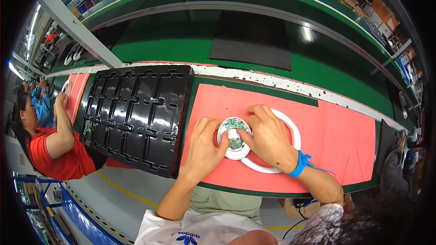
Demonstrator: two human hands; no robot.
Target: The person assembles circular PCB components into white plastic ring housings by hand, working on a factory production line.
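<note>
at far left, blue shelving (86,211) stands low on the floor, and above it a co-worker in a red top (54,154) sits with hands raised near a pale ring-shaped part (66,90). next comes a glossy black tray (154,95) with moulded compartments, a small green board (87,129) in a compartment at its left side; a grey metal post (77,29) slants down to the bench behind it. right of the tray a pink mat (340,140) covers the work surface, with the left hand (204,140) over its left part, fingers curled at the left rim of a round white housing (235,155), thumb at the edge of the green circuit board (235,144) inside. the thumb and fingers stand narrow, but whether they clamp the rim i cannot tell. the housing lies between the two hands, open side up. beyond it a black mat (250,38) lies on the green bench. the right hand (270,138) reaches in from the right, its thumb over the board's right side, its fingers bent; how firm its grip is, i cannot tell. a white ring (294,131) joins the housing and curves round beneath that hand, near a blue wrist strap (299,164).
</note>
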